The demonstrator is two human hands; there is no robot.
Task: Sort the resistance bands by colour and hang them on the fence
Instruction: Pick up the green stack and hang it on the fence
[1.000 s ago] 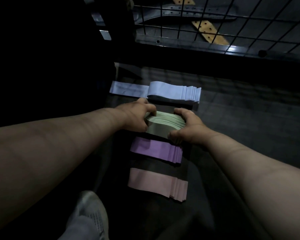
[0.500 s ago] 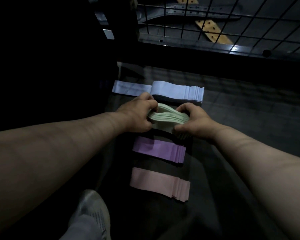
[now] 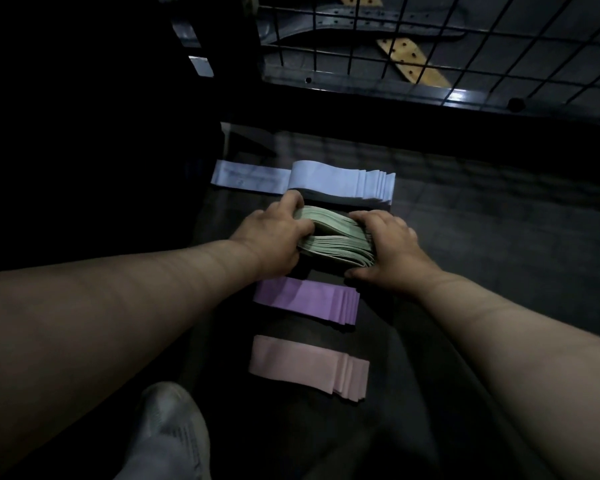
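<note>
L hand (image 3: 274,237) & R hand (image 3: 385,251) grip opposite ends of green band stack (image 3: 333,237); purple stack (image 3: 309,299) just below hands.

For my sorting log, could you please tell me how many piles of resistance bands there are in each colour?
Pale blue pile: 1
Green pile: 1, gripped by the left hand and right hand
Purple pile: 1
Pink pile: 1
Total: 4 piles

Pale blue bands (image 3: 340,181), green bands (image 3: 333,237), purple bands (image 3: 302,299) and pink bands (image 3: 302,363) are seen; the fence (image 3: 430,39) is black-gridded, the shoe (image 3: 174,434) white.
</note>
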